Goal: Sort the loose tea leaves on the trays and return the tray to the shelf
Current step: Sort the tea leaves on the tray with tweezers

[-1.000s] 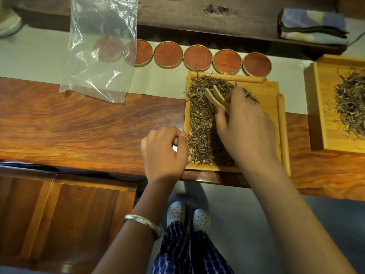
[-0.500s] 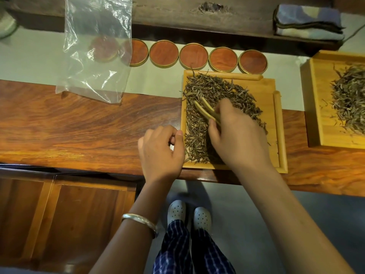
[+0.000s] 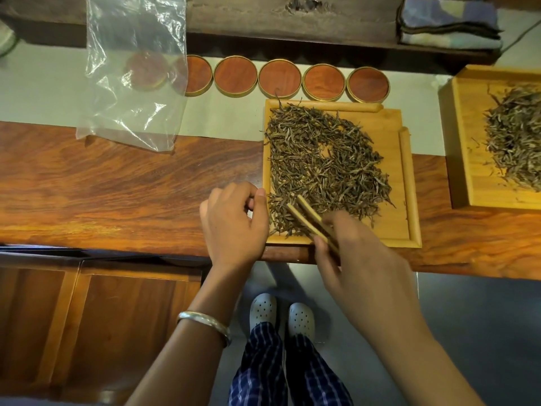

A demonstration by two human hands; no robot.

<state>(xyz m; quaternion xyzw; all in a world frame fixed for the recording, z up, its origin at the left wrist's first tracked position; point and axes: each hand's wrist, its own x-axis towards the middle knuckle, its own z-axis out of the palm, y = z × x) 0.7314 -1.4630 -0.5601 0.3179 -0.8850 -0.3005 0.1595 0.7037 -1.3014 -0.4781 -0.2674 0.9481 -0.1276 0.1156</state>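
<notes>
Gripping a pair of bamboo tongs [image 3: 310,222] between thumb and fingers, the right hand [image 3: 360,259] sits at the near edge of a light wooden tray [image 3: 405,183] on the table [image 3: 117,183], the tong tips resting in the near left part of the loose tea leaves [image 3: 325,162] spread across it (one small bare patch shows in the middle of the pile). Just left of the tray, the left hand [image 3: 234,224] is curled into a loose fist with the thumb against the tray's left edge; whether it holds anything I cannot tell. A second tray [image 3: 459,142] of leaves lies to the right, a row of round wooden coasters [image 3: 279,78] along the far side, and a clear plastic bag [image 3: 134,71] far left.
</notes>
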